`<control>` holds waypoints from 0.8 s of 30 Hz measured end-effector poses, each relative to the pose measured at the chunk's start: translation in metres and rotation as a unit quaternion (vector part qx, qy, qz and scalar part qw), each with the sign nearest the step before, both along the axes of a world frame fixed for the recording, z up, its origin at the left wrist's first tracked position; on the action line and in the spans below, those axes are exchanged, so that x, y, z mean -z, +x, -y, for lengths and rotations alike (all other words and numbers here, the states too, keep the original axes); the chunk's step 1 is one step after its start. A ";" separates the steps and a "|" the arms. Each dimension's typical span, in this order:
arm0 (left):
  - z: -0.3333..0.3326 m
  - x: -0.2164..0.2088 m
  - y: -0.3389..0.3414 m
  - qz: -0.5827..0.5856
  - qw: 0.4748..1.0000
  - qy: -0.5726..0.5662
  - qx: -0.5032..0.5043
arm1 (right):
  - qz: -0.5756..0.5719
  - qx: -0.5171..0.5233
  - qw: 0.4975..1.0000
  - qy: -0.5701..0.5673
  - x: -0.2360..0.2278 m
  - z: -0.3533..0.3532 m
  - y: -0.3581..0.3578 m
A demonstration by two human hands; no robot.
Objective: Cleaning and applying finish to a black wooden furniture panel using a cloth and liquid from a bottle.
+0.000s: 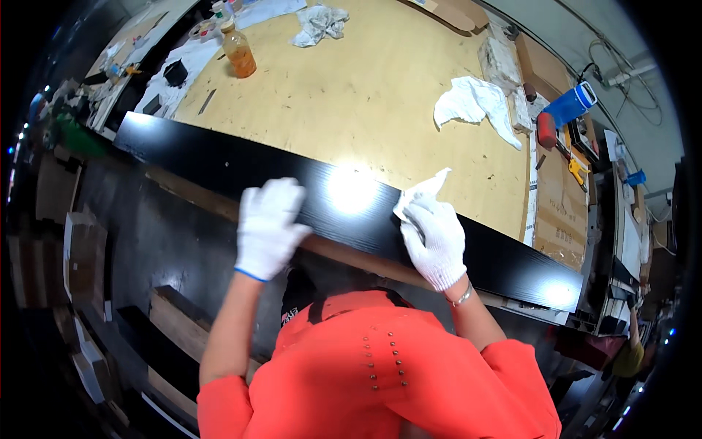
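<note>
A long black board (pixel 278 162) with a glossy wood-grain face lies along the near edge of the worktable. My left hand (pixel 269 223), in a white knit glove with a blue cuff, rests on the board's near edge left of its middle. Its fingers are stretched out over the black surface and hold nothing. Right of the middle, my gloved right hand (pixel 436 238) is closed on a crumpled white cloth (pixel 426 189). That cloth lies against the board, with one corner sticking up past the far edge. The fingertips under it are partly hidden.
The yellowish worktable (pixel 351 95) bears a bottle of orange liquid (pixel 238 51), a white rag (pixel 475 106) and a crumpled cloth (pixel 320 25). At right are a blue bottle (pixel 569 106), a red-headed mallet (pixel 546 130) and cardboard (pixel 559 212). Boards (pixel 175 322) lie low at left.
</note>
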State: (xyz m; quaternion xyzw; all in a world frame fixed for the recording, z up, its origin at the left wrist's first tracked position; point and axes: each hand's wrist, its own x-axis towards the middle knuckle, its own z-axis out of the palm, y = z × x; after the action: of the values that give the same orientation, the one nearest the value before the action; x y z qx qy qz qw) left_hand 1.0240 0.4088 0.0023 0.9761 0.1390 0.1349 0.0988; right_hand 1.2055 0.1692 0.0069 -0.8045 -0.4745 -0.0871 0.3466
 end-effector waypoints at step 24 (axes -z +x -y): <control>-0.656 0.019 0.004 -0.402 0.903 0.059 -0.142 | 0.059 0.077 0.989 -0.115 -0.004 -0.341 -0.128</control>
State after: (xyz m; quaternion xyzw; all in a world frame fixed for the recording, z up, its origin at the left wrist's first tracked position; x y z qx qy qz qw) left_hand 1.0279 1.0649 -0.0163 0.9213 0.2960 -0.2484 -0.0431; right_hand 1.0777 0.5103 0.0112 -0.8667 -0.4372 -0.1058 0.2158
